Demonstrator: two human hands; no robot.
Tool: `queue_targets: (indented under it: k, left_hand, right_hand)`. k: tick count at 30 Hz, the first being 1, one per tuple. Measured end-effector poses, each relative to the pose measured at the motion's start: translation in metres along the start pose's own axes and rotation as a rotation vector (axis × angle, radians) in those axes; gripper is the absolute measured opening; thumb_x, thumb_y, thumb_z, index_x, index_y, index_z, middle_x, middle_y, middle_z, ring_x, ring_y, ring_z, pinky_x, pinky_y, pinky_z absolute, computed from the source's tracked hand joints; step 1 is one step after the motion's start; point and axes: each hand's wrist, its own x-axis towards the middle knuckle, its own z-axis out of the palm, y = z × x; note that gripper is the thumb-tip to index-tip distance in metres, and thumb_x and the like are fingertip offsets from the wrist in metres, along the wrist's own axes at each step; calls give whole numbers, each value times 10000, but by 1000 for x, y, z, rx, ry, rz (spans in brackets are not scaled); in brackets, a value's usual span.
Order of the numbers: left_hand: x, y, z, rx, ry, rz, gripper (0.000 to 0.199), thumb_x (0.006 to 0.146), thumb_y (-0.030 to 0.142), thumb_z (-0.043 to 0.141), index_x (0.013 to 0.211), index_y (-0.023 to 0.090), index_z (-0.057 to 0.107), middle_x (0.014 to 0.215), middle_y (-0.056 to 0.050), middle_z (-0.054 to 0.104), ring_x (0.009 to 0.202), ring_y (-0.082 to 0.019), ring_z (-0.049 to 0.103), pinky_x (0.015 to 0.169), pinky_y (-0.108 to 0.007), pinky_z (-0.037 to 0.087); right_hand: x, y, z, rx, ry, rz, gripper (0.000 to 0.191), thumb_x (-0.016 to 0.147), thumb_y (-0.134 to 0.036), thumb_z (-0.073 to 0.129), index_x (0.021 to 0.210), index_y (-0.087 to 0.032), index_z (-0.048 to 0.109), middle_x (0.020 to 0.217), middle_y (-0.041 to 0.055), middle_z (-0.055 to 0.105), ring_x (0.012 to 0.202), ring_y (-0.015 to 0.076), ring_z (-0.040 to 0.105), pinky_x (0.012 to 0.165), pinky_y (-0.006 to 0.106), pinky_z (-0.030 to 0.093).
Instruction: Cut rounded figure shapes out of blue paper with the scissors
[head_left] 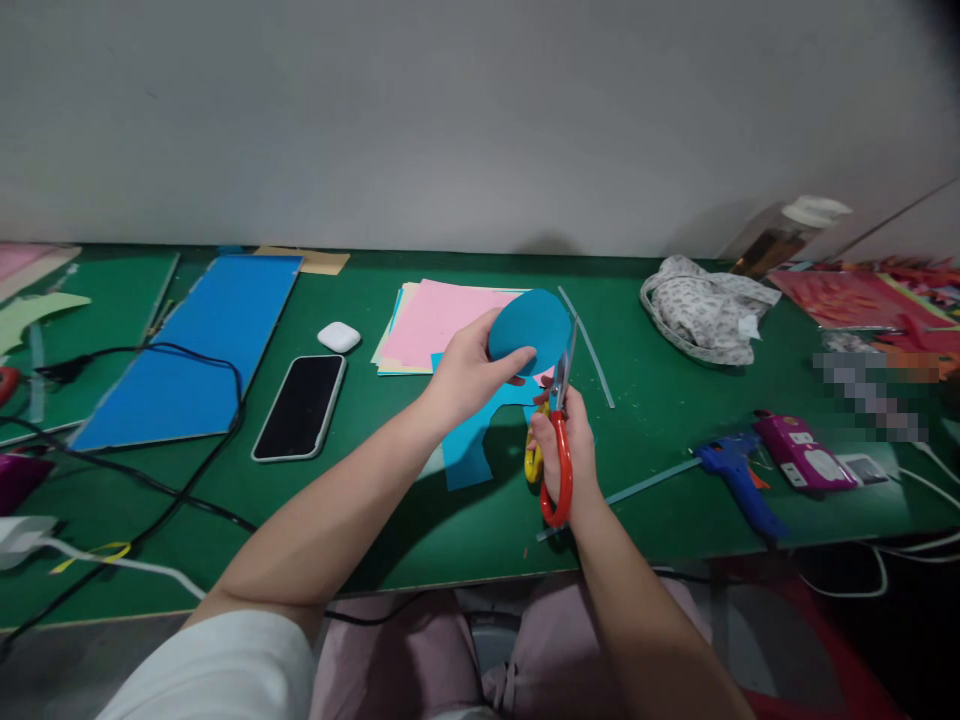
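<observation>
Your left hand [474, 362] pinches a blue paper disc [529, 325]; your right hand [580, 440] grips red-handled scissors [558, 416], nearer the desk's [480, 540] front edge.

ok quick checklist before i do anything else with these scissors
1. Blue disc gripped: ok, the left hand pinches it, thumb on top.
2. Scissors held by the handles: ok, in the right hand, tips pointing away from the body.
3. All left fingers safe from the blades: cannot tell, some are hidden behind the disc.
4. Blades closed: cannot tell at this angle.
5. Area beneath the hands free of scraps: not ok, a blue offcut shows there.
6. Phone apart from both hands: ok.
</observation>
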Motion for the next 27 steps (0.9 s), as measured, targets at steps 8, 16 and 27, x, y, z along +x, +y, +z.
queue_targets:
  k: [8,16,27]
  left_hand:
    - [1,0,-3,20,-1,-2,388,771,266,697,1120,142,583,963,-51,649,733,-141,668,553,-225,599]
    - [3,5,-7,50,23,0,402,762,257,697,1127,139,578,967,-48,650,740,-141,667,547,-224,600]
    - [5,4,-11,51,29,6,418,760,278,707,1139,151,583,875,-21,654,689,-135,664,540,-232,602]
  right_hand:
    - [-1,0,-1,20,-1,29,537,835,-601,596,1229,-258,472,1041,61,558,705,140,525,577,281,487]
    - [-2,0,0,40,-3,29,514,842,-577,601,1227,-254,493,1048,60,550,700,132,523,551,263,472]
    - [-2,1,0,16,13,16,512,847,-571,605,1230,-247,504,999,52,564,707,135,539,533,248,473]
